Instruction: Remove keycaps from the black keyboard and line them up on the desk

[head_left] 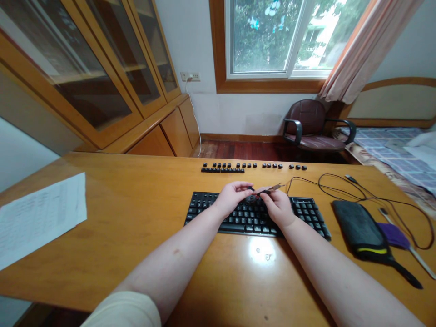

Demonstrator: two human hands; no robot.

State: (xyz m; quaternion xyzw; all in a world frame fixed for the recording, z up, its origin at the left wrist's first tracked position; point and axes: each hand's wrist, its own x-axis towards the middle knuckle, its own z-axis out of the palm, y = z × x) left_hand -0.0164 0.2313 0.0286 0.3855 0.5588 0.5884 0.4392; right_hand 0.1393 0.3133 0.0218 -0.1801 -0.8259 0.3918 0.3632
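A black keyboard point(245, 228) lies on the wooden desk in front of me, its upper middle hidden behind my hands. My left hand point(232, 196) is over its upper part, thumb and fingers pinching a small black piece that looks like a keycap point(251, 188). Close beside it, my right hand point(278, 206) grips a thin, dark brownish tool point(273, 187) with a forked end pointing up and right. The fingertips of both hands nearly meet. Behind the keyboard, loose black keycaps point(223, 170) stand in two rows.
Printed paper point(44, 218) lies at the left. To the right are a black cable point(344, 190), a dark grey plush pad point(359, 225) with a yellow stripe and black strap, a purple cloth piece point(393, 235) and a white stick point(422, 262). An armchair point(309, 122) stands beyond the desk.
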